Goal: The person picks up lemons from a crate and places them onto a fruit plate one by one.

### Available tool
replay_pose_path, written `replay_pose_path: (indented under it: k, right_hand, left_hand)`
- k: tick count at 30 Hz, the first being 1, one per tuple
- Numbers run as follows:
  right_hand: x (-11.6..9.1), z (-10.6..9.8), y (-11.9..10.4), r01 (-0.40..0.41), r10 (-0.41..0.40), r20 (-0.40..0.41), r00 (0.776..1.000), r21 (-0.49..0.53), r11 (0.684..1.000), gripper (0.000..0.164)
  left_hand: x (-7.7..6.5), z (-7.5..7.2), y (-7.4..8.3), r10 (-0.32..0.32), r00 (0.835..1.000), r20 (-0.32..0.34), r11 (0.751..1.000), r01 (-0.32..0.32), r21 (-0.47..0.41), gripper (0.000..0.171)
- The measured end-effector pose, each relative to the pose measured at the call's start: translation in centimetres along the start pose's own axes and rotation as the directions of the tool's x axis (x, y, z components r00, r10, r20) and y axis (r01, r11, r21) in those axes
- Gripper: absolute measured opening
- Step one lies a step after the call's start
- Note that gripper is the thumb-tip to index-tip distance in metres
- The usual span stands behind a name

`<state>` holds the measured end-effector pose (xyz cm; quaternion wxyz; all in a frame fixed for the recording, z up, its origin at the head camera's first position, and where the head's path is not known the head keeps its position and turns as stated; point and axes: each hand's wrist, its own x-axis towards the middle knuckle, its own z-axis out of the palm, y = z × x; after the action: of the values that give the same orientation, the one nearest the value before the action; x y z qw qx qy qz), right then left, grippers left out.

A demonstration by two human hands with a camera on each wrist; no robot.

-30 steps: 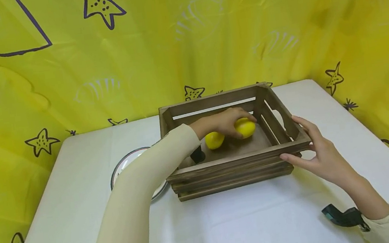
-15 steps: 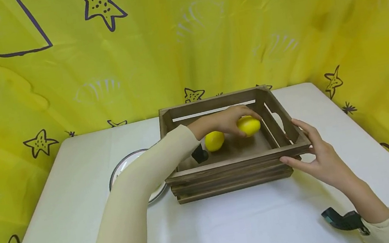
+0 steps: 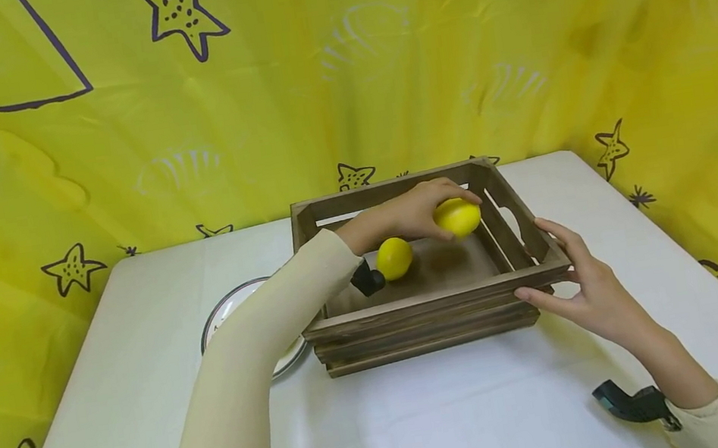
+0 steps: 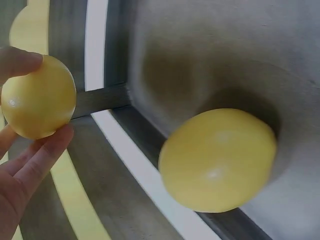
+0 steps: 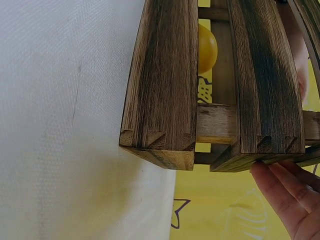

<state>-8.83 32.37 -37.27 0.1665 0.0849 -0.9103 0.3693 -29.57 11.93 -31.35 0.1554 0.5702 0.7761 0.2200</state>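
My left hand (image 3: 418, 212) is inside the slatted wooden crate (image 3: 429, 327), pinching a yellow lemon (image 3: 458, 218) between thumb and fingers. In the left wrist view this lemon (image 4: 42, 102) is raised off the crate floor, near a slatted corner. A second lemon (image 3: 394, 259) lies on the floor of the crate, left of the held one. My right hand (image 3: 592, 291) grips the crate's near right corner, thumb at the front side and fingers at the end rim. From the right wrist, its fingers (image 5: 280, 187) show against the crate's slats.
Left of the crate, a white plate (image 3: 227, 311) with a dark rim is partly covered by the left sleeve (image 3: 259, 345). Everything stands on a white table (image 3: 441, 419), with a yellow patterned curtain (image 3: 286, 96) behind. Black wrist mounts (image 3: 632, 400) sit on both arms.
My left hand has lifted the lemon from the crate floor, moving it up and slightly right. The right hand keeps its place on the crate, and the other lemon stays put.
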Motion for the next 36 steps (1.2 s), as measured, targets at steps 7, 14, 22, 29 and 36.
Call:
replay_pose_path:
  k: [7, 14, 22, 29, 36]
  right_hand:
    - [0.0, 0.0, -0.1, -0.006, 0.005, 0.008, 1.000, 0.009, 1.000, 0.098]
    - [-0.1, -0.1, -0.1, -0.011, 0.010, 0.014, 1.000, 0.038, 0.999, 0.098]
    - [0.0, 0.0, 0.0, -0.005, 0.004, 0.010, 1.000, 0.028, 1.000, 0.098]
    - [0.0, 0.1, 0.0, 0.019, -0.019, 0.009, 1.000, 0.006, 1.000, 0.099]
    - [0.0, -0.2, -0.1, 0.003, -0.003, 0.008, 1.000, 0.001, 1.000, 0.099]
  left_hand:
    - [-0.4, -1.1, 0.8, 0.033, 0.998, -0.051, 0.999, -0.033, -0.005, 0.060]
    - [-0.7, -2.2, 1.7, 0.032, 0.997, -0.072, 0.998, -0.036, -0.047, 0.060]
    - [-1.1, -2.8, 2.2, 0.013, 0.997, -0.081, 0.997, -0.018, -0.070, 0.061]
    - [-2.1, -3.7, 3.0, 0.015, 0.992, -0.126, 0.998, -0.022, -0.053, 0.060]
    - [-3.0, -5.4, 3.8, 0.051, 0.981, -0.185, 0.998, -0.059, -0.036, 0.059]
